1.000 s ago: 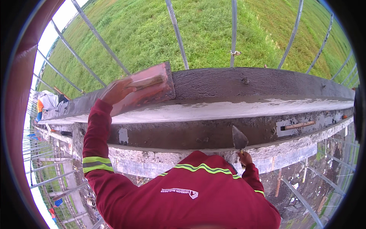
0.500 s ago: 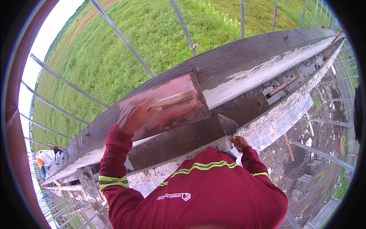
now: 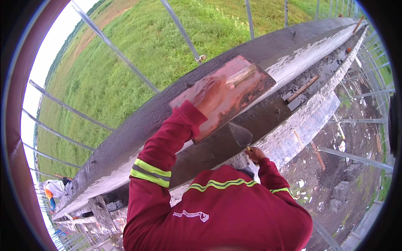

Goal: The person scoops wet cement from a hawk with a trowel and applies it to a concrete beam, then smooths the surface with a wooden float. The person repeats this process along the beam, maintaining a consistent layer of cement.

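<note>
In my left hand (image 3: 209, 96), which is blurred by motion, is the wooden handle of a large reddish plastering float (image 3: 238, 98). The float lies over the wet grey mortar on the curved concrete parapet (image 3: 125, 125), covering part of its top and inner face. My right hand (image 3: 255, 154) grips a small pointing trowel (image 3: 241, 134) by its handle, close to my chest. The trowel's blade points away from me, over the dark, mortar-smeared channel (image 3: 201, 161) inside the parapet, and carries little or no mortar.
A short brown stick (image 3: 303, 88) lies across the channel near standing water. Metal poles (image 3: 180, 29) rise beyond the parapet, with a grassy field behind. Another person (image 3: 54, 190) bends at the far left. Concrete blocks (image 3: 341, 190) and debris lie far below on the right.
My left hand has carried the float to the right and farther away along the parapet, tilting it. The trowel stays close to its earlier place. The view has shifted slightly.
</note>
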Action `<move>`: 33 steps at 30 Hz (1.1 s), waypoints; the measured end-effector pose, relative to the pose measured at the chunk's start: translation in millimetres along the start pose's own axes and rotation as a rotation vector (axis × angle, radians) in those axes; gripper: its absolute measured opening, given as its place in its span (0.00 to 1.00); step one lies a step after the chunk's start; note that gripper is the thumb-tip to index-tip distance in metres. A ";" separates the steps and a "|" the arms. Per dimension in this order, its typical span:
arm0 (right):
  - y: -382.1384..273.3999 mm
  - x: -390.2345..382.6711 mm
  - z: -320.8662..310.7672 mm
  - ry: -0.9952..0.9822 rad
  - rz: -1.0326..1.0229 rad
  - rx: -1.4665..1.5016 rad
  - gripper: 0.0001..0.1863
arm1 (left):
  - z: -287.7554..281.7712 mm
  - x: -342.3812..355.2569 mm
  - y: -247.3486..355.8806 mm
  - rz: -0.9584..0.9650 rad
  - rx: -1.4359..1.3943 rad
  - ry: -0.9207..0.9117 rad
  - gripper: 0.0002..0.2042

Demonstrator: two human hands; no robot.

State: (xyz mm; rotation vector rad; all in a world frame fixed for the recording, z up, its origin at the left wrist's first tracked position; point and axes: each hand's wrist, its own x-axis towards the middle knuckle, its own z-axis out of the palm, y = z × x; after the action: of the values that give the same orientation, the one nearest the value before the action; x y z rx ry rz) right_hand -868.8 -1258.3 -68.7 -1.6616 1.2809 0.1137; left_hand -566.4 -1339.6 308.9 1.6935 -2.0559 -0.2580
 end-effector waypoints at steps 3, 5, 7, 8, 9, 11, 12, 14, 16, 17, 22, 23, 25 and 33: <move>-6.4 0.1 0.9 -0.002 -0.009 0.052 0.32 | 10.0 0.0 -5.4 0.067 -0.043 0.095 0.15; -9.3 -0.6 -0.4 -0.011 -0.038 0.060 0.29 | 5.0 -21.4 -14.9 0.230 -0.089 0.208 0.14; -10.9 -1.3 -0.8 -0.026 -0.043 0.100 0.28 | -6.3 -48.8 -24.8 0.148 -0.053 0.190 0.13; -10.9 -2.6 -0.2 -0.062 -0.020 0.142 0.27 | -13.5 -64.6 -28.9 0.081 -0.033 0.131 0.13; -11.0 -2.1 0.3 -0.052 -0.016 0.094 0.27 | -24.7 -86.1 -35.5 0.007 -0.032 0.071 0.15; -10.4 -1.4 0.5 -0.066 -0.045 0.042 0.27 | -48.6 -124.8 -44.8 -0.066 0.056 0.039 0.15; -10.3 -0.8 0.5 -0.069 -0.044 0.024 0.27 | -61.0 -143.2 -48.7 -0.103 0.092 0.006 0.14; -10.5 0.0 1.1 -0.094 -0.062 0.025 0.26 | -88.1 -181.6 -58.6 -0.162 0.124 -0.024 0.15; -11.7 -0.5 1.1 -0.114 -0.039 0.040 0.26 | -111.5 -220.6 -68.2 -0.311 0.230 -0.091 0.16; -13.1 -1.5 1.0 -0.111 -0.070 0.025 0.26 | -124.1 -240.9 -74.8 -0.334 0.244 -0.052 0.17; -17.3 -5.8 -1.0 -0.124 -0.042 0.006 0.25 | -188.7 -341.2 -120.7 -0.572 0.302 0.063 0.17; -17.0 -5.8 -1.4 -0.131 -0.030 -0.011 0.26 | -200.5 -359.2 -126.8 -0.630 0.285 0.080 0.18; -15.5 -5.3 0.0 -0.114 -0.014 -0.039 0.26 | -210.0 -379.4 -137.1 -0.677 0.282 0.100 0.18; -11.7 2.2 3.3 -0.104 -0.001 -0.096 0.28 | -164.9 -271.6 -148.8 -0.361 0.306 0.158 0.17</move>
State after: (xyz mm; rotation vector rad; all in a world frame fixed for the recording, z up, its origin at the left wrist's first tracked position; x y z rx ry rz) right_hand -857.3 -1257.9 -64.3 -1.7149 1.2126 0.2612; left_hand -323.2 -1087.4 327.9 2.1924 -1.7322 0.0827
